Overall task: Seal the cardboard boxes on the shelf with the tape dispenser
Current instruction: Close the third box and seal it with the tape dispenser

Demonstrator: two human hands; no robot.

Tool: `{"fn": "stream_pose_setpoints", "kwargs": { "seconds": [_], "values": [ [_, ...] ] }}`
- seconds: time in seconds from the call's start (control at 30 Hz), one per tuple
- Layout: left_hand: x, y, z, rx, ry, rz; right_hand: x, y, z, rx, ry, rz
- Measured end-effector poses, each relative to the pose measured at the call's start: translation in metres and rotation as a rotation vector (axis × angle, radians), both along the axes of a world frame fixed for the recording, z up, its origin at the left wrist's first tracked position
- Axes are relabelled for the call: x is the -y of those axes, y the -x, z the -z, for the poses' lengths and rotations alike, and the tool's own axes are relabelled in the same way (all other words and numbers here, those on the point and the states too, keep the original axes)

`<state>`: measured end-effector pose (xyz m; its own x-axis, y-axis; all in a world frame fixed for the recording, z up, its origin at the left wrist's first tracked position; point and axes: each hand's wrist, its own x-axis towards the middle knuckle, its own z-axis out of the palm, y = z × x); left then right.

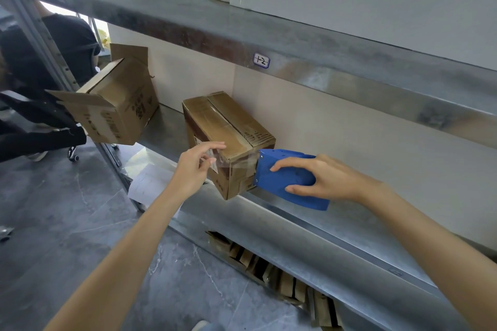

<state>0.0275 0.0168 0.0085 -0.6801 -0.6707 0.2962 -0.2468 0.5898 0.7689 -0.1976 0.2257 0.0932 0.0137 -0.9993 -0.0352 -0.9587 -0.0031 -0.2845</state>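
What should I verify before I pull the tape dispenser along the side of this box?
1. Right hand grips the blue tape dispenser: ok.
2. Tape runs from the dispenser round a corner of the closed box: ok.
3. Left hand touches the tape end on the box: ok.
4. Top flaps lie shut: ok.
5. Box steady on the shelf: cannot tell; its near corner reaches the front edge.
6. Tape remaining on the roll: cannot tell.

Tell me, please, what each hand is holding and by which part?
The right hand grips the blue tape dispenser around its body. The left hand holds nothing; its fingers press the tape onto the box.
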Motion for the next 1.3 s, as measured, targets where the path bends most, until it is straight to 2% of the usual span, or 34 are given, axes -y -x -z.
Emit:
{"fn": "stream_pose_setpoints", "kwargs": {
  "seconds": [0.87, 1.1, 1.3],
  "values": [
    [-0.002, 0.007, 0.019, -0.113, 0.087, -0.034, 0.0, 0.008, -0.01, -0.034, 0.077, 0.011],
    [-0.012, 0.016, 0.034, -0.24, 0.188, -0.088, 0.005, 0.007, -0.003, -0.056, 0.079, 0.041],
    [-0.018, 0.027, 0.043, -0.298, 0.164, -0.191, 0.002, 0.006, -0.004, -0.037, 0.082, 0.049]
  ]
}}
